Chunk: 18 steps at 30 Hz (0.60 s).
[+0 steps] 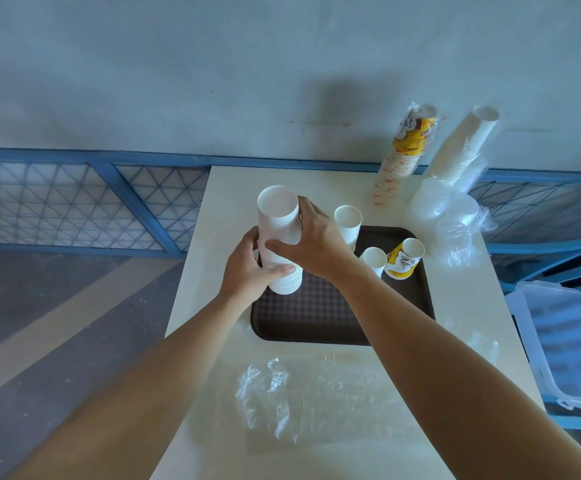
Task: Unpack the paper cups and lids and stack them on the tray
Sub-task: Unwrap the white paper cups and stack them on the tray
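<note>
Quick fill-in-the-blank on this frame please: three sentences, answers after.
1. The left hand and right hand grip a stack of ____ cups.
2. The printed cup stands on the dark ____ tray.
3. The printed sleeve and plain sleeve lean against the ____.
Answers: white; brown; wall.

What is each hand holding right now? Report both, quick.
Left hand: grips the lower part of the white paper cup stack.
Right hand: grips the same stack higher up.

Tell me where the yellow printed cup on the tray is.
In the head view, the yellow printed cup stands at the far right corner of the brown tray, right of a small white cup.
</note>
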Each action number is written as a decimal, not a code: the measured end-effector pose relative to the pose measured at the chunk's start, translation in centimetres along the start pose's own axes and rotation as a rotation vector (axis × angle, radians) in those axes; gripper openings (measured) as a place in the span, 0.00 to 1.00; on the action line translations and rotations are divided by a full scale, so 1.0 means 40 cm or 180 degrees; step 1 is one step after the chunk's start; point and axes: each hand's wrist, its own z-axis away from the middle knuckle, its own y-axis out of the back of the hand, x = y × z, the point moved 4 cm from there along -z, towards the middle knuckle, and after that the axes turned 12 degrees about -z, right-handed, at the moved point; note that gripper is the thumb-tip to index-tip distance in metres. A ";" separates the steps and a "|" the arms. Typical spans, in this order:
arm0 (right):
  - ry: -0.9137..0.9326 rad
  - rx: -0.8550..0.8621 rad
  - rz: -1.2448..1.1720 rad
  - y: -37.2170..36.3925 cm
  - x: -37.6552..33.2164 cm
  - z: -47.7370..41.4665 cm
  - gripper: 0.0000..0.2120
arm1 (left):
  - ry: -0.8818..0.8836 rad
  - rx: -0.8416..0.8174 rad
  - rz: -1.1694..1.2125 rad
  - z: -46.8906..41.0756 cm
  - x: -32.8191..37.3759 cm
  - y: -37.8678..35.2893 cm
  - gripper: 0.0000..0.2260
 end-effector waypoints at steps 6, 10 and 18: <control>-0.0067 -0.0115 0.0044 0.005 0.006 -0.007 0.33 | 0.0052 -0.0144 0.0122 -0.014 -0.029 -0.023 0.34; -0.0097 -0.0028 0.0023 0.007 0.011 -0.008 0.32 | 0.0096 -0.0115 0.0111 -0.013 -0.031 -0.024 0.31; 0.0030 0.0115 0.0055 0.009 0.000 -0.007 0.30 | 0.0102 -0.0086 0.0084 -0.004 -0.024 -0.021 0.29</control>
